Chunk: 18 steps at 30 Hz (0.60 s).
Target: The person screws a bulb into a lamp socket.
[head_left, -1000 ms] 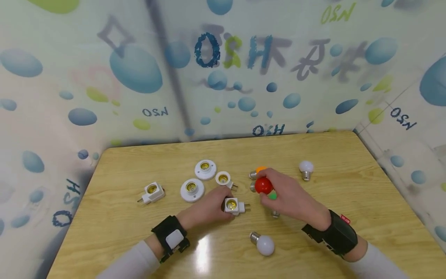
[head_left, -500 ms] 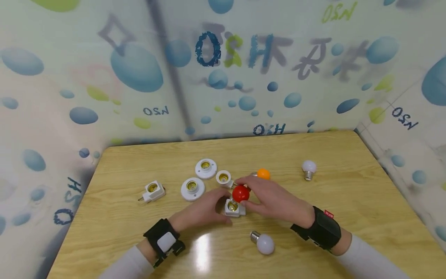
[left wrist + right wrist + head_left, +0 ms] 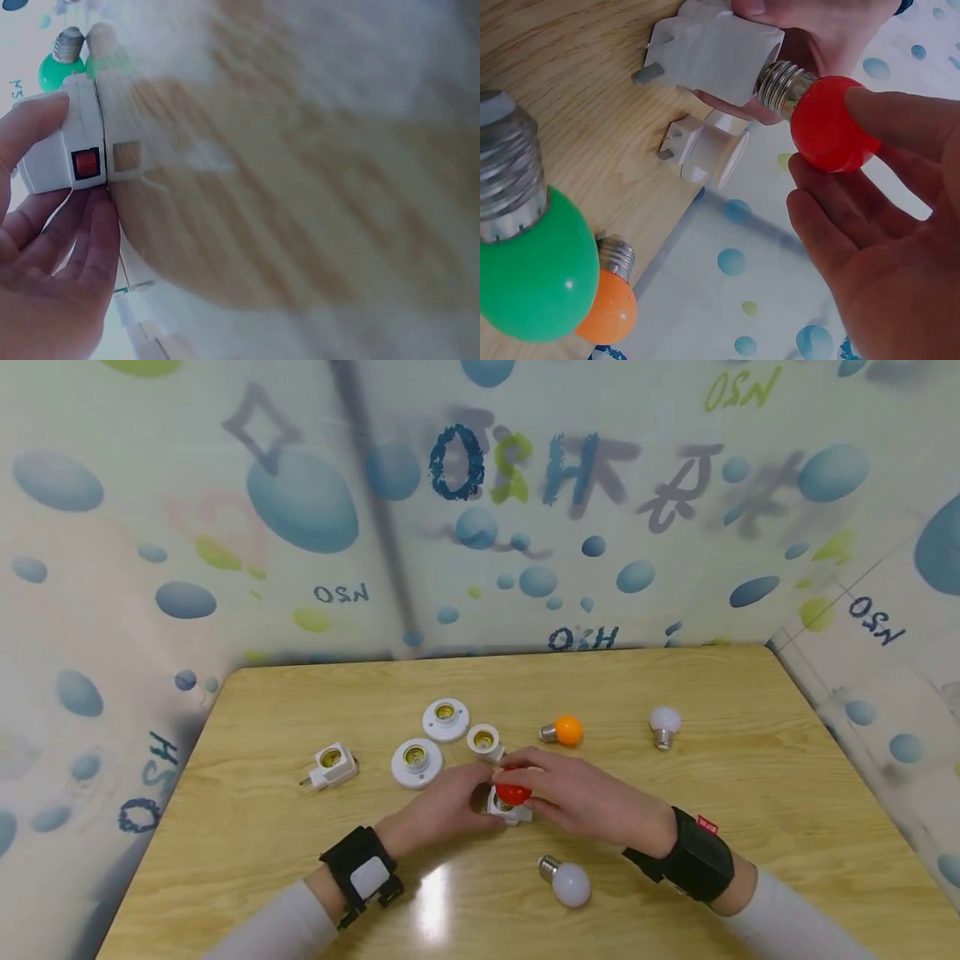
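Note:
My left hand [image 3: 446, 806] grips a white plug-in lamp socket [image 3: 709, 56] between thumb and fingers; the left wrist view shows the red switch [image 3: 87, 163] on its side. Between the thumb and fingers of my right hand [image 3: 585, 797] is a red bulb [image 3: 829, 124]. Its metal screw base [image 3: 782, 86] points into the socket's mouth, with much of the thread still showing in the right wrist view. How far it sits inside cannot be told. A green bulb [image 3: 540, 270] lies close by, hidden behind my right hand in the head view.
Just behind the hands stands a round-mouthed plug socket [image 3: 483, 742]. Two round white socket bases [image 3: 417, 763] lie left of it, and another plug socket [image 3: 332, 766] farther left. An orange bulb [image 3: 568, 731] and white bulbs [image 3: 572, 885] lie around on the wooden table [image 3: 750, 827].
My right hand has carried the red bulb leftward from beside the orange and green bulbs, then lowered it onto the socket. My left hand has stayed at the socket.

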Tool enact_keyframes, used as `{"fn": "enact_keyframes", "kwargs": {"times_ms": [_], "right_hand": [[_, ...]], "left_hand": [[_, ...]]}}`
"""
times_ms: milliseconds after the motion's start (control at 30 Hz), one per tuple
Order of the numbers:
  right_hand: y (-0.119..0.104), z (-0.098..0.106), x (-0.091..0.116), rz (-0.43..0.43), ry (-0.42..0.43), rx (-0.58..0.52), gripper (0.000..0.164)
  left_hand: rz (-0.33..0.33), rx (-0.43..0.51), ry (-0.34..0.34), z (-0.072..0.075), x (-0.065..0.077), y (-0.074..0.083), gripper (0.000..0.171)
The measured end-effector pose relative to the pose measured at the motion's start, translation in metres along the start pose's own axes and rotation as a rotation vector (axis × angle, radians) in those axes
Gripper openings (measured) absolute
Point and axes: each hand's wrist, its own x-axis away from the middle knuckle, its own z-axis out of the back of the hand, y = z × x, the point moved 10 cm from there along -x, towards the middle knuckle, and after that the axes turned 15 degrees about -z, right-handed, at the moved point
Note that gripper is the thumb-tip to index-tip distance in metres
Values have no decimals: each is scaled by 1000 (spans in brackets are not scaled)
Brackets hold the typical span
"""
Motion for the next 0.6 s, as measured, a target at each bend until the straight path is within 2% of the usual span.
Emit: {"fn": "enact_keyframes", "kwargs": {"times_ms": [200,367,600], "right_hand": [[1,-1,-3,-18,-4,-8,48],[4,-5,-4,-61,-35,14,46],[3,-11,-6,-49,-24,38,43]], "left_hand": [[23,23,-8,2,-3,-1,48],[36,2,-31,2,-5,0,50],[42,-35,-37,2,-6,1,48]]}}
